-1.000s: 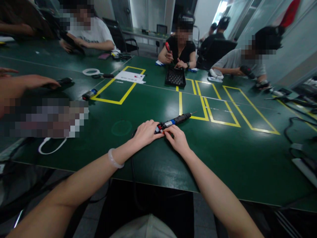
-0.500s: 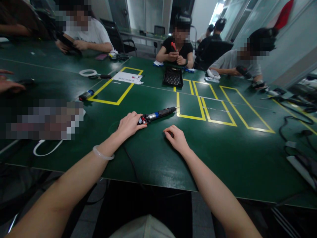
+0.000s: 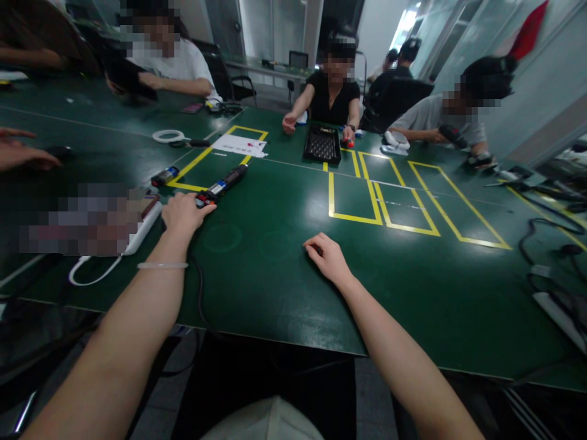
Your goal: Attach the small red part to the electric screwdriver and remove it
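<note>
My left hand (image 3: 183, 214) is closed around the rear end of an electric screwdriver (image 3: 225, 183), its thumb along the near side. The tool is black with a blue and silver band. Its thin bit points away toward the yellow tape rectangle at left, and a black cord (image 3: 200, 287) trails from its back to the table edge. My right hand (image 3: 328, 255) rests on the green table with its fingers curled in; no object shows in it. A white bangle (image 3: 162, 266) circles my left wrist.
A black-and-blue cylinder (image 3: 165, 176) and a white paper (image 3: 239, 145) lie beyond my left hand. A white device with a looped cable (image 3: 94, 282) is at left. Across the table, a person sits behind a black tray (image 3: 322, 146). Yellow tape (image 3: 355, 217) marks rectangles.
My left hand has carried the electric screwdriver leftward and away, near the left tape rectangle. My right hand has stayed put. The person opposite has lowered a red-handled thing beside the tray.
</note>
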Available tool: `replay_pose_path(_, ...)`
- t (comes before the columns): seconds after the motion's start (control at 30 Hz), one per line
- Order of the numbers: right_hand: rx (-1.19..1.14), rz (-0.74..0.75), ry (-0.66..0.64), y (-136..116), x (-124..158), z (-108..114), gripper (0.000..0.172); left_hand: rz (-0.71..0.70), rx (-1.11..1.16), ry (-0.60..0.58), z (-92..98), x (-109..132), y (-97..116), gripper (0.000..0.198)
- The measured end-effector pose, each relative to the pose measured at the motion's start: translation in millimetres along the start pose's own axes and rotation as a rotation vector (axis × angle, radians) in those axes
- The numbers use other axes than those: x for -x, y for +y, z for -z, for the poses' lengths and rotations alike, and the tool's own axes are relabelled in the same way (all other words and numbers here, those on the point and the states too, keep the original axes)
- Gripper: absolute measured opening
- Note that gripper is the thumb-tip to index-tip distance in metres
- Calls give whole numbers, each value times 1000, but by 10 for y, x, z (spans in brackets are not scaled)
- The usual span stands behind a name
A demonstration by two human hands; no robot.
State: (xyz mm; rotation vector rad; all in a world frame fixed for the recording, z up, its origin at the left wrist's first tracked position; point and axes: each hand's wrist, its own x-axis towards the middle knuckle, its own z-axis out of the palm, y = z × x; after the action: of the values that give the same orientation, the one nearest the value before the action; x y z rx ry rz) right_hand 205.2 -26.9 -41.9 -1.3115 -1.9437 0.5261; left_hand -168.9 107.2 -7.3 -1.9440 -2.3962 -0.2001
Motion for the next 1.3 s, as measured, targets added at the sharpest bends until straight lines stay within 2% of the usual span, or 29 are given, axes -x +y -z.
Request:
replay_pose_path(0.13,-1,-2,-5,-7,-1,3,14,37,0,72,3,-5,-90,79)
replay_pose_path(0.27,6,-1,-13,-4,-1,-1,14,-67,2,194,38,60,-29,64)
replay_pose_path(0.4,14,1,-17,3,-4,-4,14,-133,1,167,71,90,38,43)
replay_pose_path(0.53,18,0,-19,9,-5,-9,14,-136,48,147,54,71,20,35)
replay_pose_path(0.77,34,-5,-28,-7,-2,-5,14,-118,164,202,-67,-7,-54,29)
replay_pose_path(1.3,31,-2,-43,-9,-10,-3,13,-71,294,288,-257,-133,-63,33)
